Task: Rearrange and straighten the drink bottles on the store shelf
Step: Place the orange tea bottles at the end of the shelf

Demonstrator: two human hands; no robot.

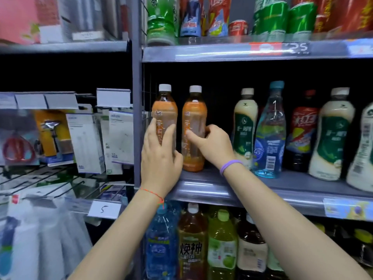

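Both forearms are extended from the lower edge of the view toward the middle shelf (201,190). Two orange-labelled tea bottles stand upright at the left end of that shelf, against the grey upright post (137,118). The left tea bottle (164,110) is grasped at mid-body by the left hand (160,156), fingers wrapped round the front and thumb at the right side. The right tea bottle (194,122) is held by the right hand (214,144), fingers curled round its right flank and thumb pressed on the label. The two bottles are just beside each other, not seen to touch.

Each bottle appears full, so moderate weight is judged likely; the plastic wall is expected to yield slightly under pressure, and the film label may be slippery. A hold at the labelled waist, as now taken, is judged soundest; the white caps offer less control.

Right of the tea bottles stand a cream milk-tea bottle (245,126), then a blue water bottle (270,130).
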